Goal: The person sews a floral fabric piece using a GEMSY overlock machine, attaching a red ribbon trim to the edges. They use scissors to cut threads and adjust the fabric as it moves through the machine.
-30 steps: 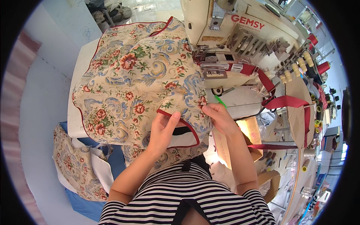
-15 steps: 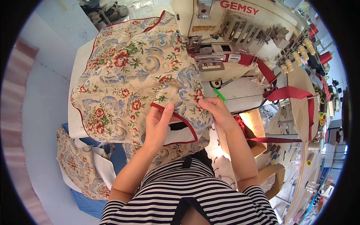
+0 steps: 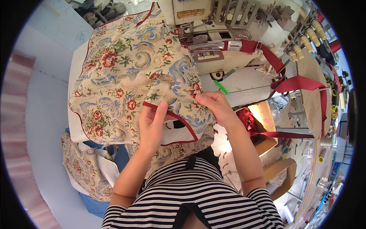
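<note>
Fabric [image 3: 126, 82] in pinch of each hand [image 3: 151, 124] [image 3: 216, 107]

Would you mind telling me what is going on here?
A person in a striped top is holding a floral cloth with both bare hands. The left hand grips it at a red edge, thumb on top; the right hand pinches it near its right side. The cloth lies spread over a pale table, beside a sewing machine with red tape leading to it. Another floral piece is at the lower left.
</note>
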Demonstrator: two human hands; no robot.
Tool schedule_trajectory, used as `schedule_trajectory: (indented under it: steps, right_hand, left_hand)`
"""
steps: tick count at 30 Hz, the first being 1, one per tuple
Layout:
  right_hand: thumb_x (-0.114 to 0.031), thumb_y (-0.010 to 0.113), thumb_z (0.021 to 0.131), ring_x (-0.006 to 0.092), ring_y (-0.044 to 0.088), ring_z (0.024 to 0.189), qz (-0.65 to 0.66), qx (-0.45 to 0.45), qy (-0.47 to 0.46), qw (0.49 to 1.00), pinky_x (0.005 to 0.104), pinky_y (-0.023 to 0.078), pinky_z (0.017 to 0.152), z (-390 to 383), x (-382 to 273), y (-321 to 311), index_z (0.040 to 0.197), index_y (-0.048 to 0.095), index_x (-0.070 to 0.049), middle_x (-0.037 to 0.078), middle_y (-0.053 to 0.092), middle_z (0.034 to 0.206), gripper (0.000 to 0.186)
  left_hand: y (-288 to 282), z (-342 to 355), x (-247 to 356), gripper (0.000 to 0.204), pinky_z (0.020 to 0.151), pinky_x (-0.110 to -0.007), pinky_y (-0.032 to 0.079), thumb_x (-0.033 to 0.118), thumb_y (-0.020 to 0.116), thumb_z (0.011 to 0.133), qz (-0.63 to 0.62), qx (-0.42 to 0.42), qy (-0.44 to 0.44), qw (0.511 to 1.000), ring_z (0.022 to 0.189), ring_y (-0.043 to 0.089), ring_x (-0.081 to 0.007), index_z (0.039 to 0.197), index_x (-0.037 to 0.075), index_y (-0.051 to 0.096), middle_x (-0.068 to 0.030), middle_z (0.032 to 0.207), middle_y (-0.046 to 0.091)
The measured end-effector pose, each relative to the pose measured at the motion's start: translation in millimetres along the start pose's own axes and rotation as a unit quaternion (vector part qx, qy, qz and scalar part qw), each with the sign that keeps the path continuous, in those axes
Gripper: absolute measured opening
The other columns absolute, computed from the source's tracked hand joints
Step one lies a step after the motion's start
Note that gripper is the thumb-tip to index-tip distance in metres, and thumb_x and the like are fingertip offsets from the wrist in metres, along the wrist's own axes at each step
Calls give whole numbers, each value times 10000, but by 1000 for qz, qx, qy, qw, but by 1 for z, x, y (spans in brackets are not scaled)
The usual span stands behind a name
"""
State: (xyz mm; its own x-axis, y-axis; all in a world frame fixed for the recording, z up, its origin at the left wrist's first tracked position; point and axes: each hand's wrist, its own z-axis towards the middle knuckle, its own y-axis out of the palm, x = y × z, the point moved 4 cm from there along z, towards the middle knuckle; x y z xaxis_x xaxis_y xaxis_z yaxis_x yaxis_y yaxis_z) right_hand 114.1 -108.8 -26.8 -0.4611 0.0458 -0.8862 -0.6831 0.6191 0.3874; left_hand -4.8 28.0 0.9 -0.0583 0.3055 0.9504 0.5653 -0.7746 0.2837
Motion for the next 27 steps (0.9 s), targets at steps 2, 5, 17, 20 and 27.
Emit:
schedule_trajectory:
  steps: [2,5,17,20,27]
  right_hand:
    - [-275,591,884,34,550,733,26,0,-11,1000,188,437,637,0,0,2,909,661,39,36,647,845,323]
    - [-279,595,882,34,552,739,37,-11,-14,999,189,438,638,-1,-1,5,915,660,39,35,647,849,326]
    - [-309,594,884,23,527,731,40,-28,-31,998,186,425,636,1,3,3,904,667,24,11,639,827,341]
    - [-304,593,885,20,518,723,27,-26,-42,998,185,421,629,1,0,4,913,668,26,3,634,825,339]
    - [-280,578,895,17,519,719,22,-28,-46,998,185,421,620,0,0,4,911,672,30,-4,633,813,325]
  left_hand:
    - [0,0,0,234,692,-287,541,184,515,932,2,-1,3,1000,793,630,-160,1038,-24,512,-110,932,614]
    - [-2,0,0,234,688,-291,544,182,514,932,14,12,5,1000,791,631,-164,1039,-26,509,-109,938,608]
    - [3,-2,2,237,702,-301,555,152,487,940,10,8,6,1000,839,633,-182,1084,-35,496,-122,1003,601]
    - [5,-2,4,240,720,-311,558,147,480,941,13,0,11,1000,862,632,-190,1097,-36,486,-134,1026,597]
    - [7,-4,7,224,716,-332,565,129,459,947,17,0,26,1000,859,637,-205,1103,-31,478,-139,1031,599]
